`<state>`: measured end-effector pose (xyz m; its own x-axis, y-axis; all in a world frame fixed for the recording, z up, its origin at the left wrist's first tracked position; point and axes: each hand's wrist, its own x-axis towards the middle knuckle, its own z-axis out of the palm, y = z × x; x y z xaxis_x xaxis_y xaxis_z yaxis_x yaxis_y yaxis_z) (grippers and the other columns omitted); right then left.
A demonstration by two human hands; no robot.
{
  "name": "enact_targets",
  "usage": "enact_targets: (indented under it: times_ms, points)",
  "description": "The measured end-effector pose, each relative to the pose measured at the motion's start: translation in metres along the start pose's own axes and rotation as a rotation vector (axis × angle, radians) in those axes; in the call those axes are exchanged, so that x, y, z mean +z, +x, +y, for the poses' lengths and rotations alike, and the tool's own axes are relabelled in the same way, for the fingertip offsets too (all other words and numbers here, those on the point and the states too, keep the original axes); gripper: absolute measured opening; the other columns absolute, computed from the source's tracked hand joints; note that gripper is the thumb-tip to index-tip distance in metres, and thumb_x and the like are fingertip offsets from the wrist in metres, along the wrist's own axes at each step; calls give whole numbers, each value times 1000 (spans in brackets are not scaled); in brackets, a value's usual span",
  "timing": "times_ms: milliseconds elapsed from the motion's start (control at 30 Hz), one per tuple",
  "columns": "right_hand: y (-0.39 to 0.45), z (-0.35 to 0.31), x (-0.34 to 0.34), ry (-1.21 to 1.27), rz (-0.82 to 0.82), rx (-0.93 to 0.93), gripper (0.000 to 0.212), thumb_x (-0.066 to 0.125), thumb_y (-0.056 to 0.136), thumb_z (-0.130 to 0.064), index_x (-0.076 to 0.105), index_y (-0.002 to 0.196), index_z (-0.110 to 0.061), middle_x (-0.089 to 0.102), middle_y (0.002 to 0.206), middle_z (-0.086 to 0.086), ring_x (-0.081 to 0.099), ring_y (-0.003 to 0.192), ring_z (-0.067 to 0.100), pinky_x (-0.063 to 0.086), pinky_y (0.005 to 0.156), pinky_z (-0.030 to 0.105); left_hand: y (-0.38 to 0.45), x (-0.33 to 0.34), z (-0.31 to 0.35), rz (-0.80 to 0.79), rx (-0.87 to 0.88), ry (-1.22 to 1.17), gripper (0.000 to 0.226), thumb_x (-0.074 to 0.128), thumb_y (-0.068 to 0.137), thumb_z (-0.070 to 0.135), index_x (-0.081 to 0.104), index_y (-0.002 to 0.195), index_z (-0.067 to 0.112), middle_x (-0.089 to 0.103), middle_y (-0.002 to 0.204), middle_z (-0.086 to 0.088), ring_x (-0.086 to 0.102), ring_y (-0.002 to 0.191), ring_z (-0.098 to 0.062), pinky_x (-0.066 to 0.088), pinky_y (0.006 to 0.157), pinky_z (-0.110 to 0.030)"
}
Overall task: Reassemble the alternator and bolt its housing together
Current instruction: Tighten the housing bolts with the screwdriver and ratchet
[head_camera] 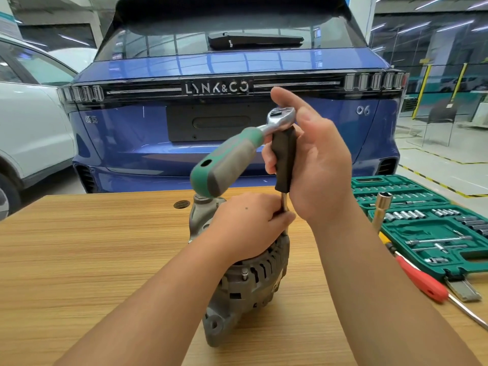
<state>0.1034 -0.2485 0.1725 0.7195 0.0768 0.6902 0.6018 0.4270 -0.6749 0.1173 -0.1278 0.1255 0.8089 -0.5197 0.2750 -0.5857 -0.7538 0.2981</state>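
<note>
The alternator [245, 281] stood on the table [79, 260], with its finned housing facing the viewer and a mounting lug nearest the table's front edge. The left hand [248, 225] rested on top of the alternator, its fingers curled round the lower steel shank of the extension bar [284, 165] to guide it. The right hand [314, 165], directly above the alternator, gripped the black sleeve of the extension bar, with the thumb raised beside the ratchet [237, 151] head. The ratchet's green and grey handle pointed left of the alternator and toward the viewer. The socket end and the bolt were hidden under the left hand, so seating could not be confirmed.

Judged procedure for this step: the extension bar should be kept in line with the bolt axis, the lower hand steadying the shank while the upper hand spins the bolt down. The handle should be swung only once the threads run freely. Tilting the bar would probably cross-thread the bolt or slip the socket. The alternator was unclamped and could rock under torque, so downward pressure was advisable.

To the right of the alternator lay an open green tool case [427, 233]. Its moulded recesses held rows of sockets, bits and several bars. A long socket [381, 210] stood upright at its near-left edge. A red-handled screwdriver [422, 283] lay on the table just beside the case.
</note>
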Motion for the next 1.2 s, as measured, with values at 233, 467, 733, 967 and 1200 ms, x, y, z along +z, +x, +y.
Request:
enact_targets:
  times_ms: [233, 467, 733, 967, 1200]
  points:
    - [2, -3, 6, -242, 341, -35, 22, 74, 89, -30, 67, 97, -11, 54, 59, -6, 44, 51, 10, 39, 48, 22, 1, 3, 0, 4, 40, 62, 37, 42, 105, 50, 66, 94, 25, 62, 77, 5, 56, 72, -11, 51, 65, -37]
    - [4, -10, -10, -10, 171, 90, 27, 61, 97, -11, 60, 120, -24, 53, 73, 1, 46, 55, 13, 39, 53, 26, 4, 3, 0, -1, 21, 90, 36, 43, 106, 52, 53, 81, 28, 56, 74, 7, 54, 72, -11, 49, 65, -36]
    - [4, 8, 1, -245, 116, -163, 46, 51, 93, 4, 64, 117, -34, 54, 73, -12, 38, 56, 18, 38, 47, 31, 2, 2, -1, 18, 16, 64, 39, 43, 107, 49, 61, 87, 21, 57, 74, 5, 54, 73, -16, 47, 66, -37]
    - [2, 3, -4, -36, 43, -34, 41, 44, 93, -33, 62, 128, -23, 60, 78, 5, 49, 61, 20, 41, 54, 30, 2, 2, 0, 6, 16, 41, 39, 44, 107, 49, 57, 82, 23, 53, 71, 5, 51, 70, -13, 48, 67, -38]
    - [2, 0, 7, -209, 275, -18, 35, 70, 90, -33, 62, 118, -13, 57, 66, -5, 47, 54, 12, 41, 50, 24, 3, 2, 0, 11, 32, 66, 37, 42, 107, 48, 64, 92, 23, 59, 76, 5, 53, 71, -11, 44, 62, -33]
